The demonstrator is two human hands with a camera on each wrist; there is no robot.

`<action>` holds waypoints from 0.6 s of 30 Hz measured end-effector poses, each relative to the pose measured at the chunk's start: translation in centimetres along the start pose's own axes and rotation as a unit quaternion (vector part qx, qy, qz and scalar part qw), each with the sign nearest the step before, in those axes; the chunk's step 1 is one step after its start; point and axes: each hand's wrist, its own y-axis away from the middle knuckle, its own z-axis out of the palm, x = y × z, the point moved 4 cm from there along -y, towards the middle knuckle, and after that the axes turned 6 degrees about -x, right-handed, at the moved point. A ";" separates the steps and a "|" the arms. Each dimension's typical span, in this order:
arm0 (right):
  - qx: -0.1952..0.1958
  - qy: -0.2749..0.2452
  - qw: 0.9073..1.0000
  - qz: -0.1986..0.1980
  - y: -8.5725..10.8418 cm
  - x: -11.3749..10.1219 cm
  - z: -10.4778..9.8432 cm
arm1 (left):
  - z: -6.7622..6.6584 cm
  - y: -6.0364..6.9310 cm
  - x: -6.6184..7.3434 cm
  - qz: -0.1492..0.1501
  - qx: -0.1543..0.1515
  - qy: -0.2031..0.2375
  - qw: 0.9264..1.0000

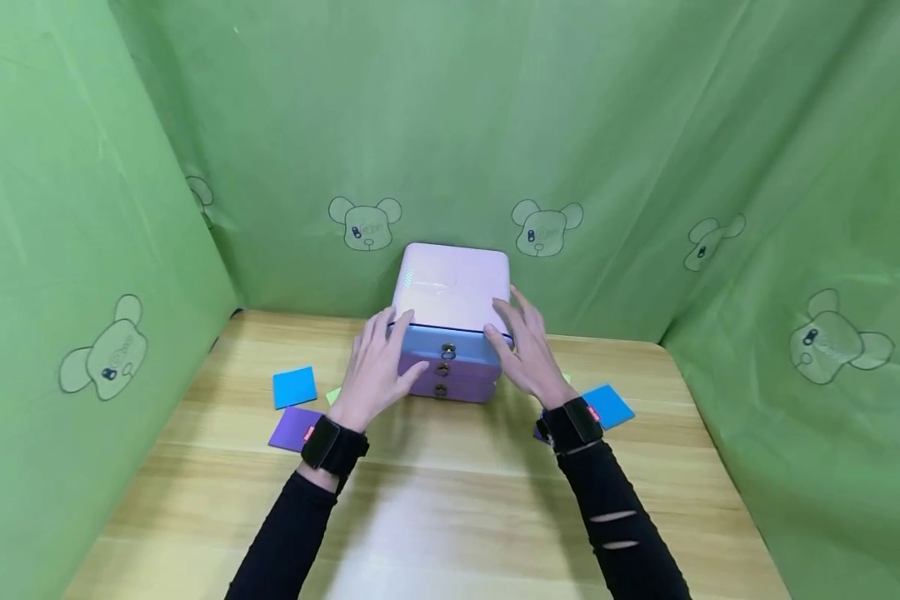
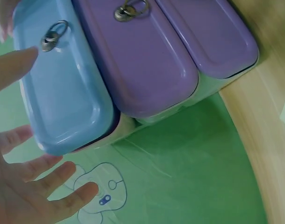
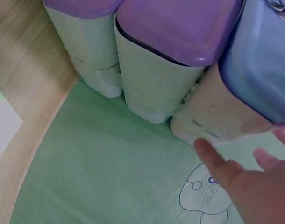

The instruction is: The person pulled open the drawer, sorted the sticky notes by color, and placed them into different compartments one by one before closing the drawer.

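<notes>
A small metal drawer cabinet (image 1: 453, 287) with a pale pink top stands against the back curtain. Its upper drawer front (image 1: 420, 340) is light blue, and the two below are purple, each with a metal ring pull (image 1: 442, 369). At the cabinet's left side is my left hand (image 1: 375, 367), fingers spread, its thumb in front of the blue drawer (image 2: 63, 98). My right hand (image 1: 527, 354) lies along the right upper edge, fingers extended beside the cabinet's side wall (image 3: 217, 112). Neither hand grips anything; whether the fingertips touch the cabinet I cannot tell.
Blue (image 1: 295, 387) and purple (image 1: 294, 428) square cards lie left on the wooden table (image 1: 435, 508). Another blue card (image 1: 607, 406) lies right, by the right wrist. Pieces of green cards peek out beside the hands. Green curtain (image 1: 450, 125) encloses the back and sides.
</notes>
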 end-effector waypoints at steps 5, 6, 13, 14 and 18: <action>-0.037 0.003 0.999 -0.006 -1.0 0.3 0.5 | 0.5 -1.3 -0.6 -0.011 -0.042 0.009 0.999; -0.043 0.004 0.999 -0.006 -1.2 0.4 0.6 | 0.5 -1.5 -0.8 -0.013 -0.048 0.016 0.999; -0.034 -0.014 0.999 0.000 -1.3 1.4 1.1 | 1.4 -2.5 -2.2 -0.021 -0.064 0.121 0.990; -0.029 -0.019 0.999 -0.002 -1.2 1.5 1.2 | 1.6 -2.5 -2.4 -0.023 -0.060 0.140 0.988; -0.013 -0.040 0.999 -0.003 -0.9 2.0 1.7 | 2.4 -2.4 -3.1 -0.024 -0.044 0.196 0.979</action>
